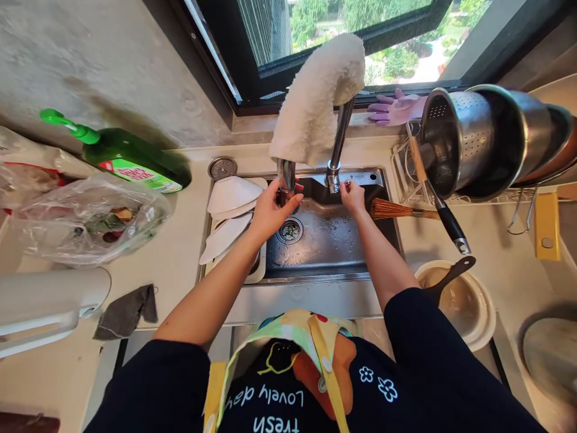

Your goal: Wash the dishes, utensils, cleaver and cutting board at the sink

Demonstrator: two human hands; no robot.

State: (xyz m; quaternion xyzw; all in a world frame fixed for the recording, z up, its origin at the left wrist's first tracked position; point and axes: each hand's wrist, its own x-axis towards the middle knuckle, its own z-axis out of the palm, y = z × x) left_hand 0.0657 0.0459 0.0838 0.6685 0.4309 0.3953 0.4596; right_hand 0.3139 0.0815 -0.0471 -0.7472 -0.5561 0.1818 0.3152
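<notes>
My left hand [270, 207] is curled just under the faucet spout [285, 175], over the steel sink [360, 240]; I cannot make out anything held in it. My right hand [352, 195] pinches the faucet handle [347, 183] at the base of the tap. A fluffy white cloth [315, 99] hangs over the arched faucet neck. The drain [289, 230] lies just below my left hand. No running water is visible.
White dishes [228, 219] are stacked at the sink's left side. A bamboo brush [392, 210] lies at the sink's right edge. Steel pots and a colander [478, 141] fill a rack at right. A green soap bottle [128, 159], plastic bags [85, 219] and a grey rag [128, 310] sit left.
</notes>
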